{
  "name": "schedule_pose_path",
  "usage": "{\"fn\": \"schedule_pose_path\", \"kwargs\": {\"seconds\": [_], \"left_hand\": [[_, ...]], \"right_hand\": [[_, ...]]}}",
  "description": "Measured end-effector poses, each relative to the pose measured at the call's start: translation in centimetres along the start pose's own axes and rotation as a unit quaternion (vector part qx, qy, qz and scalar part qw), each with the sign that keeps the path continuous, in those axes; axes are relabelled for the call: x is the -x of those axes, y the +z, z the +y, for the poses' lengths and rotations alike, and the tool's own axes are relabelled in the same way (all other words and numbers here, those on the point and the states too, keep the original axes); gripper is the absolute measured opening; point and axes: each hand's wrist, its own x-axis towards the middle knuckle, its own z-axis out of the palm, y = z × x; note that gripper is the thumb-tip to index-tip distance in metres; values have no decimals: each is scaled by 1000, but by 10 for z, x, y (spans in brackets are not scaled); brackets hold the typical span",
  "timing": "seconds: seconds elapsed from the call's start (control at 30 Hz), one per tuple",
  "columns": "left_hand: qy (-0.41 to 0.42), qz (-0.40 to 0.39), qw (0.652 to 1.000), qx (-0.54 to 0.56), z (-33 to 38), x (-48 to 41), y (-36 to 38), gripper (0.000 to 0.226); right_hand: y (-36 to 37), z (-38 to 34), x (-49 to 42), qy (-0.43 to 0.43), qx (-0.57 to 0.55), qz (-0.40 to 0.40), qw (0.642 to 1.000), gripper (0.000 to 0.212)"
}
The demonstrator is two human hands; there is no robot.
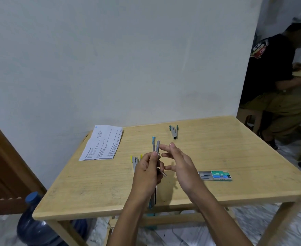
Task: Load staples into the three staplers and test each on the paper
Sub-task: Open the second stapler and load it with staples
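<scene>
My left hand [147, 172] grips a blue stapler [156, 147] upright above the wooden table [93, 189], its metal magazine pointing up. My right hand [179, 159] is beside it, fingers extended, fingertips touching the top of the magazine. A yellow stapler [134, 160] lies on the table just left of my left hand, partly hidden by it. A green stapler [174, 131] lies farther back. The staple box [215, 175], green with its tray slid out, sits to the right. The printed paper [102, 142] lies at the table's back left, overhanging the edge.
A white wall runs behind the table. A blue water bottle [33, 222] stands on the floor at lower left, beside a brown door [2, 167]. Another person in dark clothes [277, 86] sits at the right, beyond the table's far corner.
</scene>
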Motion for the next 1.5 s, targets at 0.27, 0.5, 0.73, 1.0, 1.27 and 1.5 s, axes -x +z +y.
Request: {"fn": "schedule_pose_path", "kwargs": {"seconds": [0.27,0.5,0.73,1.0,1.27,1.5], "left_hand": [[-24,-21,999,29,1,3,2,30],[12,-14,1000,-20,2,2,0,28],[43,5,994,-101,-1,-2,-5,25],[28,6,995,-97,-2,-4,-5,27],[-91,-29,991,90,-1,-1,2,30],[-166,-69,961,209,3,-1,4,31]], "right_hand": [[0,-2,-1,2,-31,13,999,36],[-4,3,-3,51,-112,-2,992,46],[-9,-2,-7,56,-76,7,995,50],[-9,-1,-7,86,-45,-5,995,50],[-8,-1,-5,54,-54,39,996,45],[-4,2,2,-39,56,27,997,39]]}}
